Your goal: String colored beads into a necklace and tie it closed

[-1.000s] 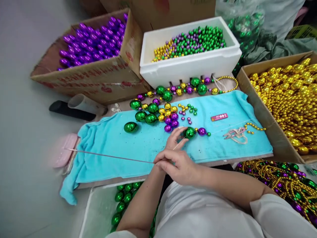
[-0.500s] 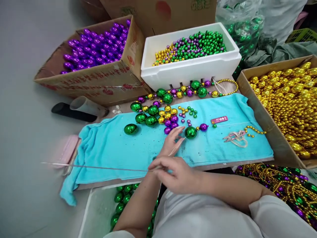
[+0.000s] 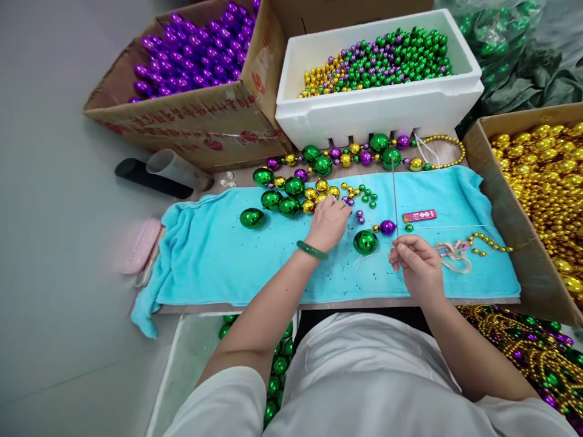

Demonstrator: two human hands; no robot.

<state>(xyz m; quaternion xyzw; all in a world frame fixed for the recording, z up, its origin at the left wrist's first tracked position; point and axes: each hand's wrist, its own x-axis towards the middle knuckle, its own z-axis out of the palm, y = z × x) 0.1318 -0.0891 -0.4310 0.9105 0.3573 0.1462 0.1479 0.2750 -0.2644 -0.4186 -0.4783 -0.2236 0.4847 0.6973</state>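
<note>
My right hand [image 3: 416, 264] pinches a long thin needle [image 3: 395, 200], which points up over the towel. Palm down, my left hand [image 3: 328, 221] has its fingers curled over the bead cluster; a green bangle circles its wrist. It covers the larger purple beads, and its fingertips are mostly hidden. Gold beads [image 3: 321, 186] and small purple beads [image 3: 359, 216] lie around its fingers. Between the hands rests a big green bead [image 3: 365, 241], in line with a purple bead [image 3: 387, 227] and a small green bead [image 3: 409, 227] on pale thread.
Everything lies on a turquoise towel [image 3: 200, 255]. Behind it are a finished-looking bead strand [image 3: 322, 165], a white foam box [image 3: 378, 109] and a carton [image 3: 182, 127] of purple beads. A carton [image 3: 528, 237] of gold beads borders the right. Snips [image 3: 450, 247] lie nearby.
My hands have separated. The left hand has moved up onto the bead cluster; the right has gone right, swinging the needle from lying leftward to upright. The view has shifted slightly.
</note>
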